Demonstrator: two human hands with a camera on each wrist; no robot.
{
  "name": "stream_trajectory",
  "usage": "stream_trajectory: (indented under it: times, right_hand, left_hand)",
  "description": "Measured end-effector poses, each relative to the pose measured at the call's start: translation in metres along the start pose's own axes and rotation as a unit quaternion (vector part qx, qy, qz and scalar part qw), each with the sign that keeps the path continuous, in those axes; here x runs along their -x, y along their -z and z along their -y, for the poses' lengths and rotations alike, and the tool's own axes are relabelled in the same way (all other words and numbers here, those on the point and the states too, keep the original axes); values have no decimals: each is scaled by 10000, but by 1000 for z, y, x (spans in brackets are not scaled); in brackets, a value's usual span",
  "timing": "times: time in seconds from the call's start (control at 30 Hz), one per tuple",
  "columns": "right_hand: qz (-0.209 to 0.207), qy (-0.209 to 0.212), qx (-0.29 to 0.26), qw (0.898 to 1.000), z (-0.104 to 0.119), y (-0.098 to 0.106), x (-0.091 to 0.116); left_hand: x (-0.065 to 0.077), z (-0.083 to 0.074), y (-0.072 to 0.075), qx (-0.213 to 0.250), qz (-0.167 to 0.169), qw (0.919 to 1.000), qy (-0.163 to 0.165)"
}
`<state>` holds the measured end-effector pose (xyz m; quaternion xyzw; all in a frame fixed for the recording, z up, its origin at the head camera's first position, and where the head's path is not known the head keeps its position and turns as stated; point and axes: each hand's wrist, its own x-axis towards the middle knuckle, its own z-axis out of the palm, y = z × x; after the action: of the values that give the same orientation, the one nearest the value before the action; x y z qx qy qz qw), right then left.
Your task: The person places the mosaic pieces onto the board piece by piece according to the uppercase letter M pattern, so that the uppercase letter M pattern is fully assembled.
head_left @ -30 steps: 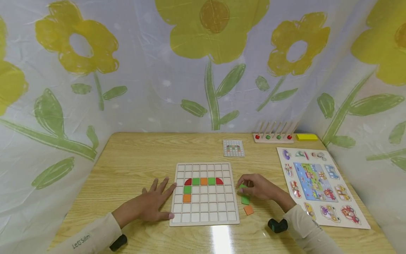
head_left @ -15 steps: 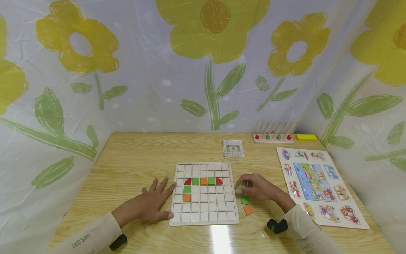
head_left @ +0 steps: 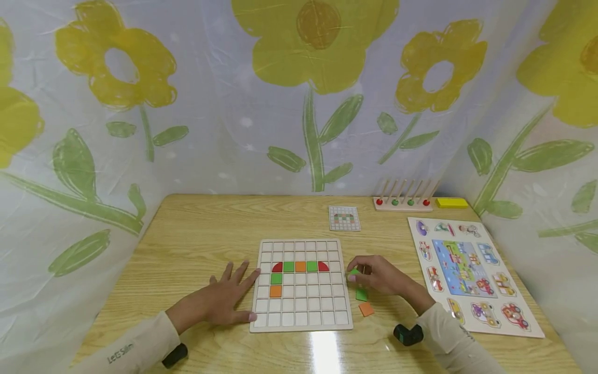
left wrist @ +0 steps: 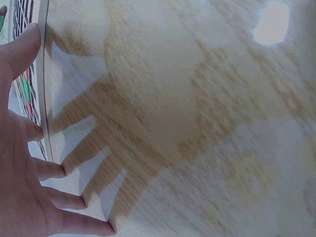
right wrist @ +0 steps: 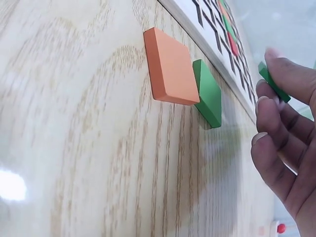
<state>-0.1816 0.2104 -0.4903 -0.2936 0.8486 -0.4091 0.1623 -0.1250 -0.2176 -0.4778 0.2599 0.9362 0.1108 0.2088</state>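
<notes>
A wooden grid board (head_left: 314,311) lies in the middle of the table, with red, green and orange tiles set in a row and down one column. My left hand (head_left: 224,301) is spread flat at its left side, thumb and index finger touching the rim. Beyond the right edge, my right hand (head_left: 378,275) pinches a green square tile (right wrist: 272,81) between thumb and fingers. On the table by that hand lie another green tile (right wrist: 209,94) and an orange tile (right wrist: 173,69), close together.
A small pattern card (head_left: 344,218) lies behind the board. A peg stand with beads (head_left: 403,203) and a yellow block (head_left: 451,203) stand at the back right. On the right lies a picture puzzle board (head_left: 472,280). A flowered curtain (head_left: 224,130) surrounds the table.
The right hand, with the green tile, has shifted very slightly left towards the board. My left hand stays in place.
</notes>
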Motion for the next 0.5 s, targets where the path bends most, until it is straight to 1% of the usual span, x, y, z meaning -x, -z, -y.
stream_trajectory:
  times: [0.13,0.33,0.5]
  right_hand:
    - [26,-57,-26,10000,2,-2,0]
    - [161,-294,-68,9994,5,-5,-1]
    - [263,-338,-136,9990,8,-10,-1]
  left_hand:
    - [0,0,0,-23,-12,10000,6]
    - [0,0,0,-18,-17,10000,5]
    - [0,-1,1,15,-9,10000,14]
